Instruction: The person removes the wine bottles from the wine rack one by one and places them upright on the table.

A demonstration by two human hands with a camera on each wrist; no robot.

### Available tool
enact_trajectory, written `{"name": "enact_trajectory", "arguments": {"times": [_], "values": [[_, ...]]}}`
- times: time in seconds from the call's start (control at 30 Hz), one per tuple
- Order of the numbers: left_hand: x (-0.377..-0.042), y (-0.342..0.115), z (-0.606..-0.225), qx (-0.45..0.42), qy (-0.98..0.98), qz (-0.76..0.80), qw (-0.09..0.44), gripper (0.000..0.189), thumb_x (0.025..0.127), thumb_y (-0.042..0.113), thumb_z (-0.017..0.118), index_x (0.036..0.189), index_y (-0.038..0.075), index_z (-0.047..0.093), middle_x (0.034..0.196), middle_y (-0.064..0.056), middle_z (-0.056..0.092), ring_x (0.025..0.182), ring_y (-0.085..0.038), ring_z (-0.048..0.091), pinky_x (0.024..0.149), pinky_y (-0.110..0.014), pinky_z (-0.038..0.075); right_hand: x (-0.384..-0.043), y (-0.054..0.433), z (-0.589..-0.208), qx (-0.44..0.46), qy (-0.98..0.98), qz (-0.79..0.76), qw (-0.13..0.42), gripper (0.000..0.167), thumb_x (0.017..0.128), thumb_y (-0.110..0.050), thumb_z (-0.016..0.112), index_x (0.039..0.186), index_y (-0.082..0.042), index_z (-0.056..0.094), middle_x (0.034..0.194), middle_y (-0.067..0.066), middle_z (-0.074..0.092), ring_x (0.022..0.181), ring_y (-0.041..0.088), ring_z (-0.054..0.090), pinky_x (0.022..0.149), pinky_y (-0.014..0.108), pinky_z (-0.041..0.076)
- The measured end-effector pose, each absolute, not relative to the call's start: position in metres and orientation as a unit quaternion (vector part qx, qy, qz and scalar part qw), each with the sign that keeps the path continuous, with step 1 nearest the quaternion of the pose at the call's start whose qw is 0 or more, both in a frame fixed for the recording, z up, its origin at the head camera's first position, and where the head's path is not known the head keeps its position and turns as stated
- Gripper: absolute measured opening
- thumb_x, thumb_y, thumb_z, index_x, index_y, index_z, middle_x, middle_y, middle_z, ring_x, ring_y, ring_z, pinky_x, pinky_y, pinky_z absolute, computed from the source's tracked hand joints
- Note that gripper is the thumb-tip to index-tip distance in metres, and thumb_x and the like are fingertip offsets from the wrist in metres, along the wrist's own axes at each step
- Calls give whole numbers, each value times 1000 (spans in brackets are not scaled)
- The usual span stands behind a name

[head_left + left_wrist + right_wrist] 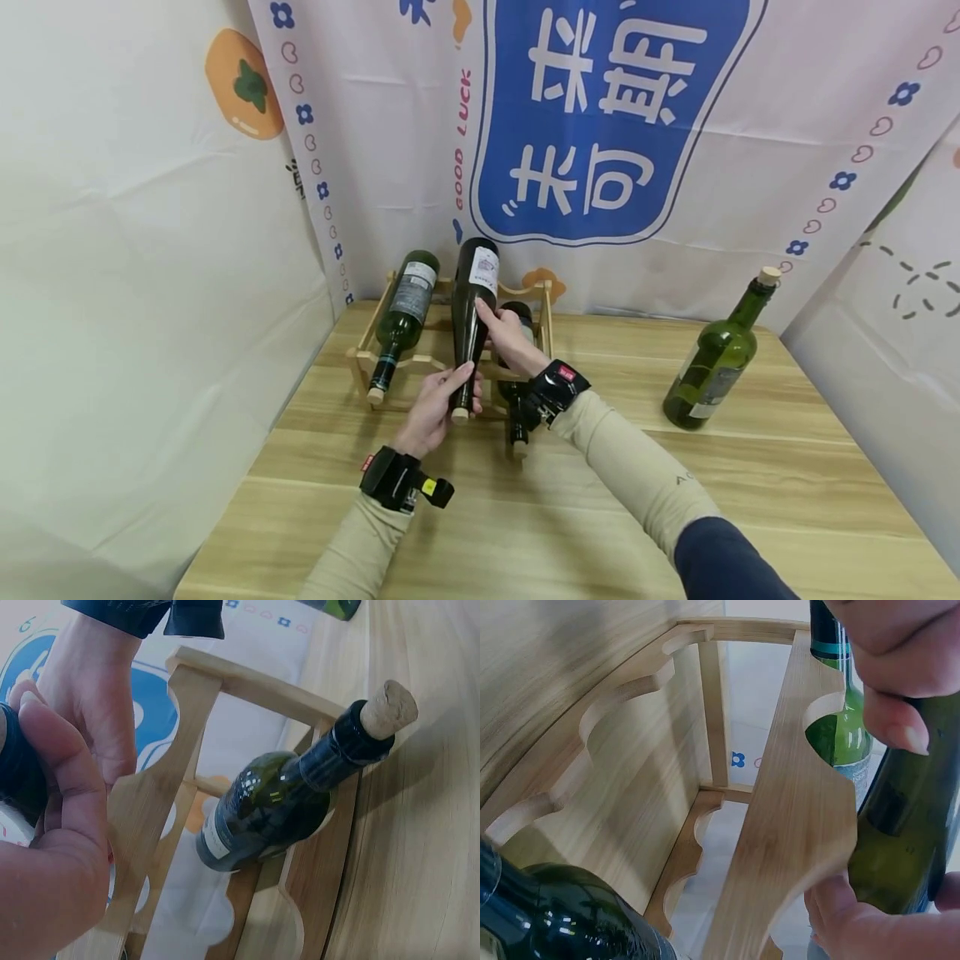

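Note:
A dark wine bottle (468,304) with a white label and a cork slants over the upper tier of a wooden wine rack (546,321), neck toward me. My left hand (431,408) grips its neck near the cork. My right hand (513,335) holds its body, thumb on top. In the right wrist view the bottle (907,832) is close beside the rack's upper rail (780,817); whether it rests there, I cannot tell. A green bottle (405,321) lies on the upper tier at left. Another corked bottle (277,799) lies on the lower tier, partly hidden in the head view by my right hand.
A green corked bottle (712,362) stands upright on the wooden table (600,517) at right. Behind the rack hangs a printed cloth (405,167), and a white cloth wall (150,333) borders the table at left.

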State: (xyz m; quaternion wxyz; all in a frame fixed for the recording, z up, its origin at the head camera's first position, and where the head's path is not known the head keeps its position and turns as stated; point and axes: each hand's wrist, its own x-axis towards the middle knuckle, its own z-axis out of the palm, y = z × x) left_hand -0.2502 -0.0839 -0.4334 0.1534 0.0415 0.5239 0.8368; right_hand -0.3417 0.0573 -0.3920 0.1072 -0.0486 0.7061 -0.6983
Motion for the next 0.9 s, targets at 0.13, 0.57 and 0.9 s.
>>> {"name": "enact_trajectory", "arguments": {"times": [0.13, 0.57, 0.9], "values": [[-249, -79, -433, 51, 524, 835, 161, 44, 99, 31, 55, 114, -10, 49, 78, -3, 61, 59, -10, 61, 55, -20, 53, -338, 63, -390, -41, 715, -690, 107, 51, 102, -44, 41, 114, 5, 53, 84, 2, 54, 71, 9, 59, 67, 22, 53], [-250, -67, -431, 54, 523, 837, 153, 40, 98, 31, 57, 111, -7, 52, 77, -1, 62, 59, -10, 62, 58, -22, 56, -339, 75, -386, -52, 705, -698, 116, 55, 102, -43, 40, 123, 8, 49, 94, 5, 57, 76, 9, 61, 80, 32, 53], [-248, -58, -425, 66, 521, 838, 149, 48, 99, 28, 55, 119, -14, 46, 78, -2, 61, 58, -11, 62, 56, -22, 56, -337, 83, -379, -42, 702, -701, 119, 58, 102, -44, 39, 127, 7, 48, 99, 7, 56, 79, 10, 60, 90, 37, 51]]}}
